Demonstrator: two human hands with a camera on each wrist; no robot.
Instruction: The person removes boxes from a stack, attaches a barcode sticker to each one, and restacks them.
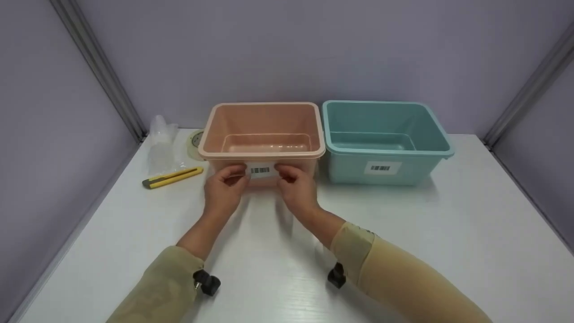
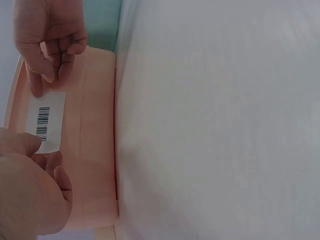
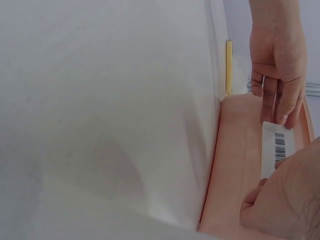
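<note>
The label [image 1: 260, 170], white with a barcode, lies against the front wall of the pink bin [image 1: 262, 130], just under the rim; the left hand [image 1: 223, 190] pinches its left end and the right hand [image 1: 297, 188] its right end, thumb and forefinger closed on each edge, the other fingers curled loosely behind. Whether the sticker is already pressed flat or only held to the wall, I cannot tell; the wrist views show it lying close to the plastic.

The likely fault is skew: if one hand sits lower than the other, the label will set crooked beside the straight rim; an uneven press from the ends could trap a crease or bubble in the middle; fingertips on the adhesive edge may leave a corner that lifts. The bin is light and stands free on the white table [image 1: 403, 251]; a hard push could slide it back.

The blue bin [image 1: 385, 134] stands just beside on the right, touching or nearly so, its own label [image 1: 380, 168] on its front; to the left lie a yellow knife [image 1: 172, 177], a tape roll [image 1: 195, 143] and clear plastic [image 1: 162, 143].
</note>
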